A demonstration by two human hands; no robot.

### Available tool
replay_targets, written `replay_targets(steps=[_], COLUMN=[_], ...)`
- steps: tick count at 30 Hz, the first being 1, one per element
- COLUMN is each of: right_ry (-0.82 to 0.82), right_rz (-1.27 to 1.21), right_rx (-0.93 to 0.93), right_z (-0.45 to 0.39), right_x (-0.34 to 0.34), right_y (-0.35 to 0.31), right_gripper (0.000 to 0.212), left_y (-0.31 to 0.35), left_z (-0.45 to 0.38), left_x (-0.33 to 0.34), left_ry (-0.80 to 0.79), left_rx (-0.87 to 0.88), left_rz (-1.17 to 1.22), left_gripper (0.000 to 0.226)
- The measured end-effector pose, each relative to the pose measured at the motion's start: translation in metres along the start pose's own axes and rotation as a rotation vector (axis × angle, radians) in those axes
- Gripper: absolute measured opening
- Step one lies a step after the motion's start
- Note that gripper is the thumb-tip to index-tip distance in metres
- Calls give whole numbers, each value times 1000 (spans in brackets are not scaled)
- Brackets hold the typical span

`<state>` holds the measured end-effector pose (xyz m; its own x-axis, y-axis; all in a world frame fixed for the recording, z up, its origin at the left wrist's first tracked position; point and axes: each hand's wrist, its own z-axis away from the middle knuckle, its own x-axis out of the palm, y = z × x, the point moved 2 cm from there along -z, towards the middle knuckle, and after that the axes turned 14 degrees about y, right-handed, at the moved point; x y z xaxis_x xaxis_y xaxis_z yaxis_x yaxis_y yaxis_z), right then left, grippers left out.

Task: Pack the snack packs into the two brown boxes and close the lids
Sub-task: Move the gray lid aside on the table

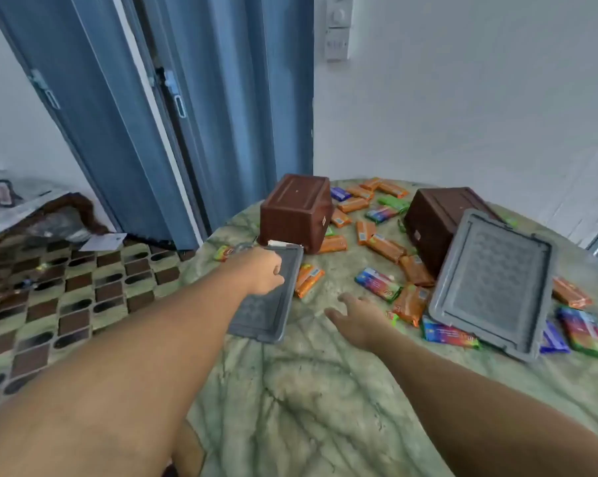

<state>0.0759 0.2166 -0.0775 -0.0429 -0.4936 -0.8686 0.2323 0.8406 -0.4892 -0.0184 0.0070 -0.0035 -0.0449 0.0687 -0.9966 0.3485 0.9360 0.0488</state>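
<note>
Snack packs (380,247): scattered mid-right of frame around both boxes; orange, blue and green wrappers, print too blurred to read.
Left box (295,211): upside down, centre top.
Right box (438,222): tipped, grey lid (493,282) leaning on it.
Left hand (264,271): closed on edge of second lid (268,304), near table (307,390) edge.
Right hand (357,320): spread, empty, over bare cloth at centre.

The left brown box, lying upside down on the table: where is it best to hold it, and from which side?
The left brown box stands bottom-up, opening hidden underneath. Probably best to clasp its two opposite side walls with both hands from above, then turn it over; the smooth top offers no rim to hold.
</note>
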Motion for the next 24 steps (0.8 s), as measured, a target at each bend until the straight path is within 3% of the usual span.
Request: replay_targets(steps=[10,16,19,22,24], right_ry=[-44,40,100,218,301], right_rz=[-257,-121,-122,-365,-559], right_rx=[365,564,659,715,726], right_z=[-42,-49,-51,-51,-49], right_x=[119,159,165,159,146], right_y=[-64,-84,-90,-92,-91], right_gripper=[53,53,40,21,21], left_y=[-101,-137,-151,-159,-163], left_z=[-35,-47,-56,-67,-78], left_x=[52,80,89,94,95], left_ry=[-71,-101,-84,-19,48], left_rx=[25,54,65,62,42], left_rz=[36,131,186,246,286], left_gripper=[24,28,32,41,48])
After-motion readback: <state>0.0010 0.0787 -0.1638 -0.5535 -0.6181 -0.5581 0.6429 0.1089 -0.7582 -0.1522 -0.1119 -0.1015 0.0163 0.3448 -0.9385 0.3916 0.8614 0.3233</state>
